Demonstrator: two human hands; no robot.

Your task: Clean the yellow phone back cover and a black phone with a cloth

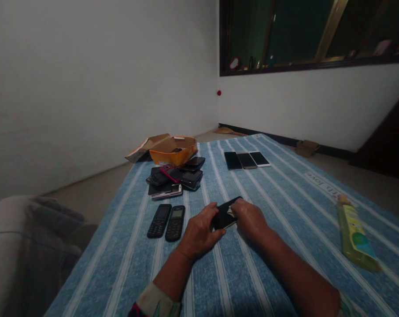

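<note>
Before white walls [103, 79], a striped blue cloth [212, 273] bears phones [232, 161].

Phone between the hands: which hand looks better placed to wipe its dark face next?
Probably the right hand: it appears to pinch a small white item against the phone, while the left hand grips the other end.

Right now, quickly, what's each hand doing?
Left hand: closed on one end of a dark phone.
Right hand: closed, fingers bent over a small white piece, perhaps cloth or paper, against the phone.
</note>
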